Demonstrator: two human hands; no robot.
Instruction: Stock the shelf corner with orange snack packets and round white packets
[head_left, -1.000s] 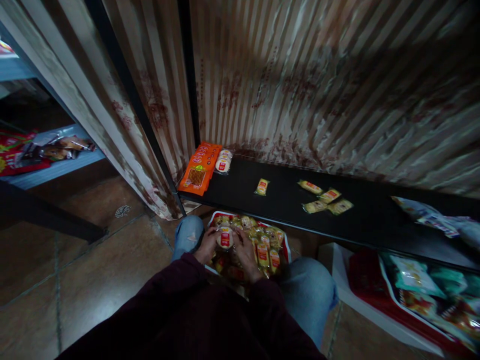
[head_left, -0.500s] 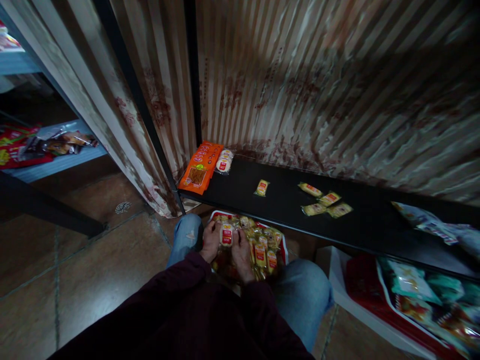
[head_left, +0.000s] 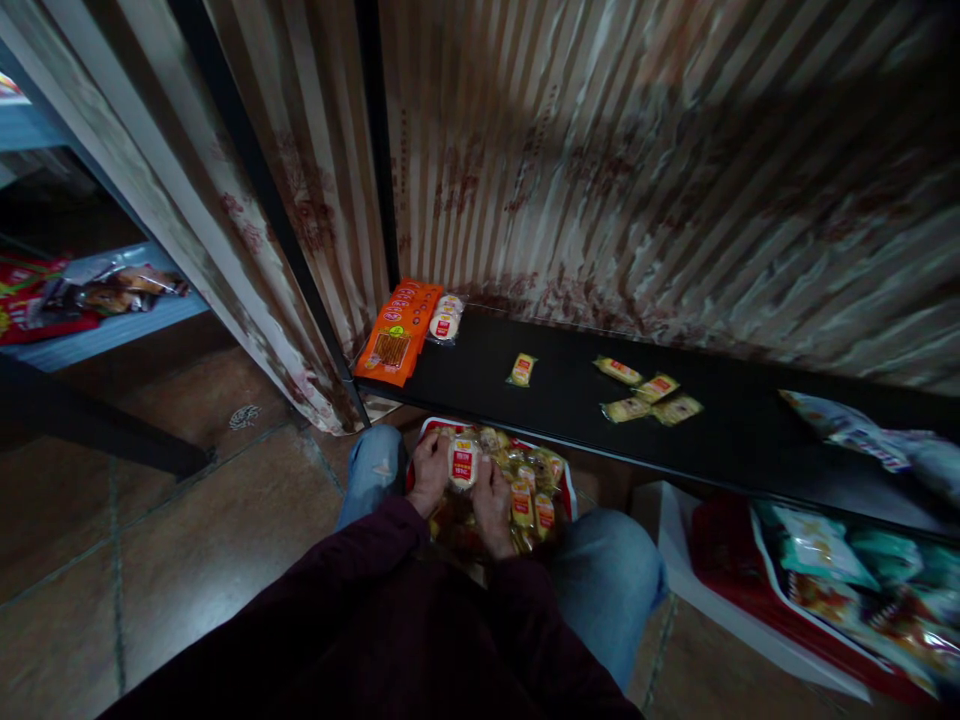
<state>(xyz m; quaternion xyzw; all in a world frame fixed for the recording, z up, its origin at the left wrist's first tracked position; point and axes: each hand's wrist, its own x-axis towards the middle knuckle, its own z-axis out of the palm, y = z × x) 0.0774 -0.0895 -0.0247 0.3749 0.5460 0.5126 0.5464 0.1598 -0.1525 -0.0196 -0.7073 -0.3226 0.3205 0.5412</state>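
Between my knees stands a red basket with a white rim, filled with small yellow wrapped snacks. Above its left part, my left hand and my right hand grip a round white wrapped cracker with a red label, one at each side. On the black shelf in front lie one small yellow packet alone and a loose group of similar packets farther right. A clear pack of round white crackers rests beside an orange snack bag at the shelf's left end.
A second red basket with green and other snack bags stands low on the right, by a white box. A crumpled bag lies on the shelf's right part. Pleated curtains hang behind; another rack is at left.
Both hands have shifted slightly right and up with the wrapped cracker between them. The packets on the shelf lie as before; the view has tilted a little.
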